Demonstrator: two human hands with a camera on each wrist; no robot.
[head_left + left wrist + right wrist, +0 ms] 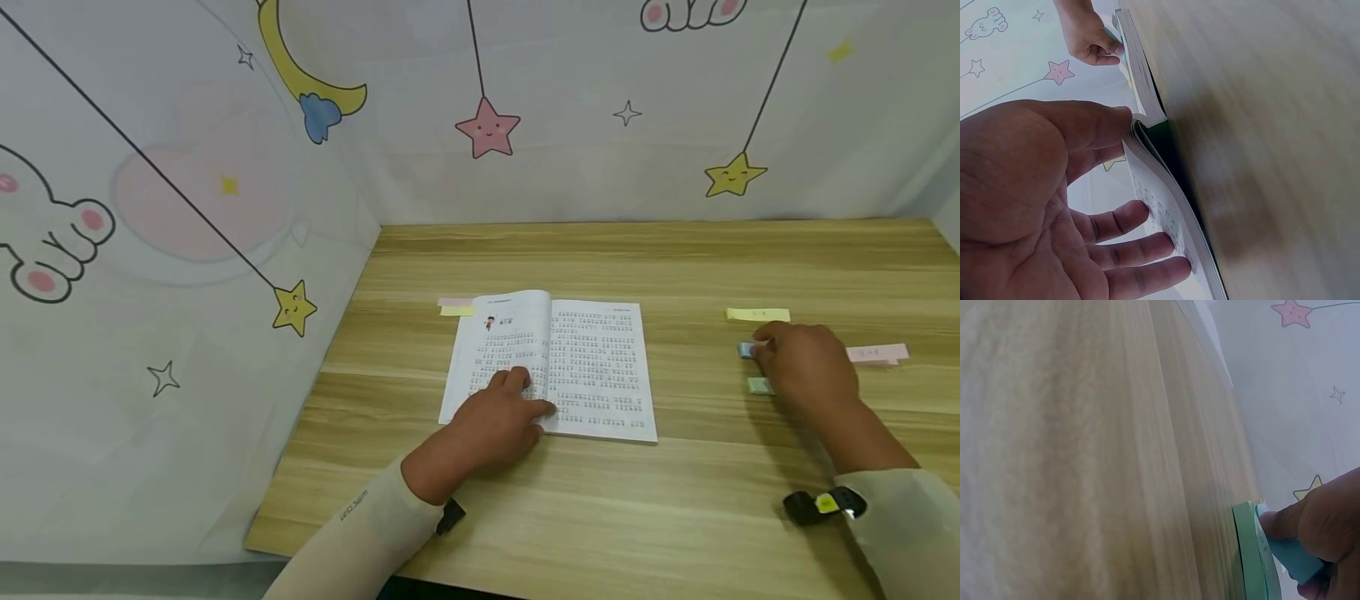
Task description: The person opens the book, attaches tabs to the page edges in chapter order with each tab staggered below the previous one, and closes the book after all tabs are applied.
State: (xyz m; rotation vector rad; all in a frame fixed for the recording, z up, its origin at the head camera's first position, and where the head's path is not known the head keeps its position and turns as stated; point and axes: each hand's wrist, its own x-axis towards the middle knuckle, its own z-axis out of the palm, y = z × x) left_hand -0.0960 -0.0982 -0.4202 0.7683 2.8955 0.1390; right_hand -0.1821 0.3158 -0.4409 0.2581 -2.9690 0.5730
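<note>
"How does the left hand (498, 421) stand?"
"Its grip is loose and open, thumb apart from the fingers, which are fairly straight. It clasps nothing; the fingers rest on the open book (600, 367), touching the left page."

"And the book, where is it?"
"Flat on the worktop (712, 500), nearer the left edge than the right, well away from the far edge. A pink tab (453, 302) and a yellow tab (457, 312) stick out past the upper left corner of the left page."

"What about the right hand (810, 367)?"
"Its grip is nearly closed, thumb and finger pinching the blue sticky notes (746, 350). The hand covers most of them in the head view."

"What lies around it?"
"All toward the worktop's right edge: a yellow pad (757, 315) just beyond, on the far-edge side; a green pad (760, 386) on the near-edge side, partly hidden by the hand; and pink strips (877, 354) closer to the right edge."

"Anything past the far edge?"
"A white backdrop (562, 183) printed with stars."
</note>
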